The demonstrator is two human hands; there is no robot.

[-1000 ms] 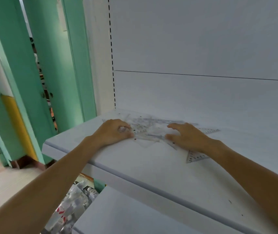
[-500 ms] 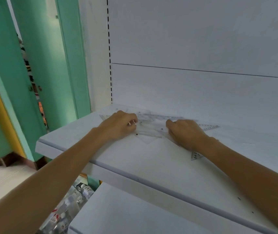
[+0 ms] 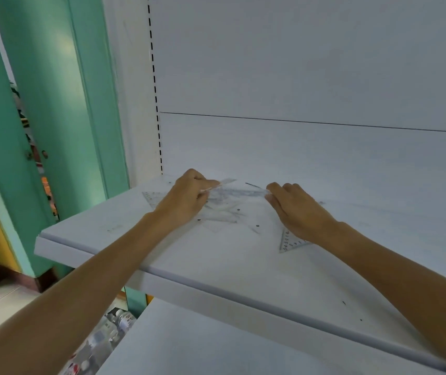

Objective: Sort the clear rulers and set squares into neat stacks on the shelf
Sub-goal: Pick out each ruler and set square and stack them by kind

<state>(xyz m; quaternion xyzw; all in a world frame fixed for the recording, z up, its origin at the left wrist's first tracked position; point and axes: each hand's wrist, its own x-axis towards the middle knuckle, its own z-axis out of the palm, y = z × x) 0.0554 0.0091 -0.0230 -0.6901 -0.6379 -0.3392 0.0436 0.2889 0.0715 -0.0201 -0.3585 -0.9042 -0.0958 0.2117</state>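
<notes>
A loose heap of clear rulers and set squares (image 3: 227,204) lies on the white shelf (image 3: 216,266) near its back wall. My left hand (image 3: 186,198) grips the left end of a clear ruler (image 3: 239,191) lifted slightly off the heap. My right hand (image 3: 295,209) pinches the ruler's right end with thumb and fingers. One set square (image 3: 289,242) pokes out from under my right wrist, its printed scale readable. Another set square's corner (image 3: 151,197) shows left of my left hand.
The shelf's white back panel (image 3: 297,147) rises right behind the heap, with a slotted upright (image 3: 155,90) at its left. A lower shelf (image 3: 189,347) juts out below. Green door frames (image 3: 54,117) stand at the left. Packaged goods (image 3: 102,339) lie on the floor.
Both hands have moved toward the back of the shelf and closed on the ends of a clear ruler, which now sits raised above the heap. The camera has shifted closer.
</notes>
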